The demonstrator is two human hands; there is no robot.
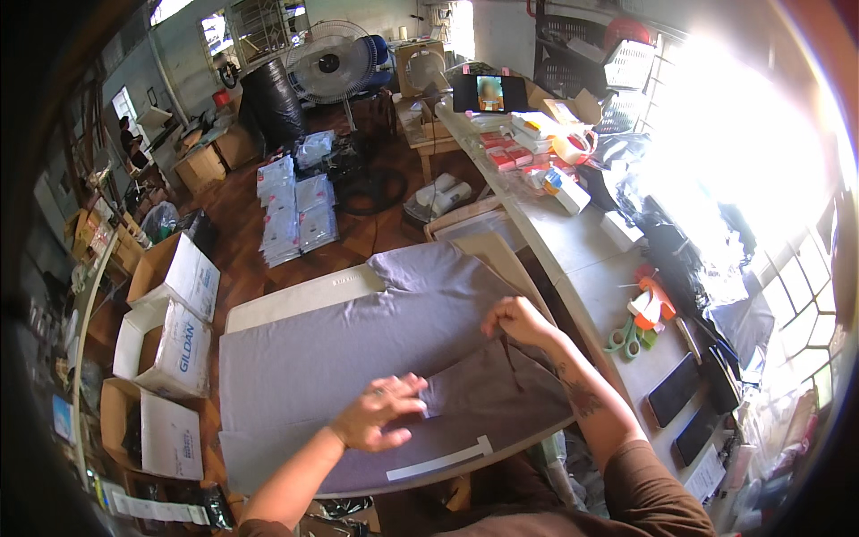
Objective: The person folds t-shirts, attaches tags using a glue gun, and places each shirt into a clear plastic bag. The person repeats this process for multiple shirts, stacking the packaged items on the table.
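A greyish-purple T-shirt [302, 356] lies spread over a pale table [295, 305], its near side folded over on itself. My left hand [386, 413] is palm down at the fabric, with fingers apart and a ring on one of them. Over the shirt's right part is my right hand [515, 321], its fingers curled downward. Whether those fingers pinch any cloth is hidden. A dark narrow gap or shadow runs down the fabric just below that hand. Along the table's near edge sits a white T-shaped strip [439, 460].
On the right, a long counter [577, 248] carries green-handled scissors [625, 339], a phone [673, 389] and a tape dispenser [574, 144]. Cardboard boxes [171, 346] line the left. Stacks of bagged garments [298, 208] lie on the floor near a fan [330, 64]. A person [131, 141] is far left.
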